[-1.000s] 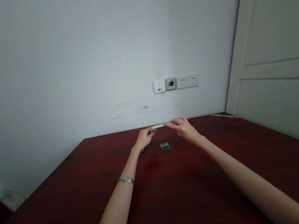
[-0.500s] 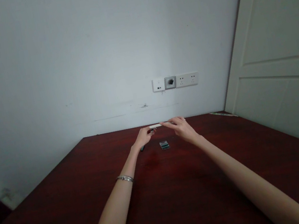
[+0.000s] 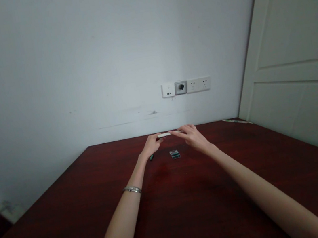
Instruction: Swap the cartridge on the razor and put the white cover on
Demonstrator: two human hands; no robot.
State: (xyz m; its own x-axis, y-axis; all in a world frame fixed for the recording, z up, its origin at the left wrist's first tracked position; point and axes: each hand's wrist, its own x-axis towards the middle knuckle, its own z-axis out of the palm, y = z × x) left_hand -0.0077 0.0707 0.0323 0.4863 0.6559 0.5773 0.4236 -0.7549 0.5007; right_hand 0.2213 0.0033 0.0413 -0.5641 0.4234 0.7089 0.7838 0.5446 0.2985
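Both my arms reach far out over a dark red wooden table [image 3: 192, 203]. My left hand [image 3: 150, 146] and my right hand [image 3: 192, 136] meet on a thin flat white object [image 3: 164, 134], each pinching one end of it just above the table. What the white object is cannot be made out. A small clear pack with teal pieces inside [image 3: 174, 154] lies on the table just below and between the hands. A small dark teal item [image 3: 151, 157] lies beside my left wrist. A silver bracelet [image 3: 132, 189] sits on my left forearm.
A white wall rises behind the table, with a row of sockets and switches [image 3: 186, 87]. A white panelled door [image 3: 299, 61] stands at the right. A pale flat strip [image 3: 237, 121] lies at the table's far right corner.
The hands and the white object have shifted very slightly toward the left. The small teal item by my left wrist shows a little more.
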